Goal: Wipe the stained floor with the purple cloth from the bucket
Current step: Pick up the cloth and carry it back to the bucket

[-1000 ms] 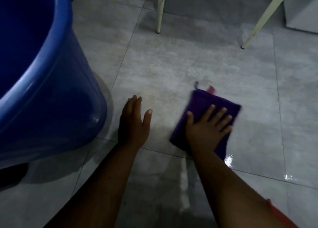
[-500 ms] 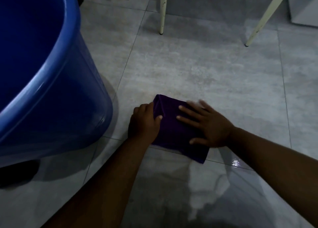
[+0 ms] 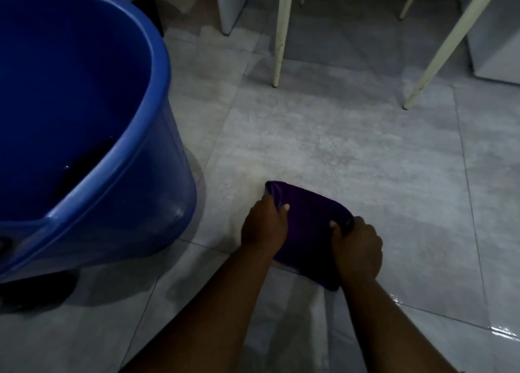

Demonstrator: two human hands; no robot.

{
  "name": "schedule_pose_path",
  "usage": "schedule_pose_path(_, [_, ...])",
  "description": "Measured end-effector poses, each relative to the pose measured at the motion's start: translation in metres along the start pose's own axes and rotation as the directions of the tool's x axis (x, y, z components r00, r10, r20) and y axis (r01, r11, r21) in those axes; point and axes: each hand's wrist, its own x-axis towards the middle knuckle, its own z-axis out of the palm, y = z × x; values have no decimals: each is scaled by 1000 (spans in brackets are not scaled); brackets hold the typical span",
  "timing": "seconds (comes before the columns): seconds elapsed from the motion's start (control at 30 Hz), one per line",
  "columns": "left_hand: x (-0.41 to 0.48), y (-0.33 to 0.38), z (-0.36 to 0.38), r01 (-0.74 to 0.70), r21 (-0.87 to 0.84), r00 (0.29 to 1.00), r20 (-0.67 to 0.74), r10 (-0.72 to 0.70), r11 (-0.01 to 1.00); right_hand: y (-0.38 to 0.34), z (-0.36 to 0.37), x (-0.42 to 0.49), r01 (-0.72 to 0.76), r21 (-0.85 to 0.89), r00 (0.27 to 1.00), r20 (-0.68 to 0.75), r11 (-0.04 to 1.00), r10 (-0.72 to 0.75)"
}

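Left hand (image 3: 264,226) and right hand (image 3: 356,249) each pinch opposite ends of folded purple cloth (image 3: 308,232) on grey tiled floor (image 3: 351,159), beside blue plastic bucket (image 3: 118,153). I flag risk: wet tile, palms may slip.

our left hand (image 3: 264,226): fingers curled, thumb on top, gripping the left end of the purple cloth (image 3: 306,229) | our right hand (image 3: 356,249): fisted on the cloth's right edge, thumb tucked against it | both our forearms: bare, reaching forward and converging on the cloth
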Motion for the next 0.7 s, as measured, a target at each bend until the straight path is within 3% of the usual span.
schedule_pose_path(0.1, [-17,29,-20,-71,-58,997,-5,71,996,-11,-22,11,-34,227,999,-14,973,38])
schedule_pose_path(0.2, [-29,76,-71,-153,-140,988,-22,152,978,-53,-80,30,61,450,998,-49,891,-43])
schedule_pose_path(0.27, [-33,113,-114,-210,-219,977,-77,198,953,-94,-127,47,53,593,999,-34,803,-41])
schedule_pose_path(0.37, [-35,157,-188,-278,-291,956,-173,236,916,-165,-197,64,-36,817,971,166,576,-175])
schedule_pose_path(0.43, [-36,171,-239,-312,-286,941,-222,254,906,-206,-233,66,-49,878,889,256,476,-380])
schedule_pose_path(0.53, [-40,165,-309,-349,-331,918,-309,249,877,-256,-268,58,-30,928,707,282,370,-649])
schedule_pose_path(0.63, [-53,130,-355,-397,-535,904,-371,215,746,-289,-269,44,-47,951,525,285,307,-802])
schedule_pose_path(0.7, [-57,99,-370,-363,-662,917,-380,125,655,-306,-255,35,-25,941,466,309,337,-829])
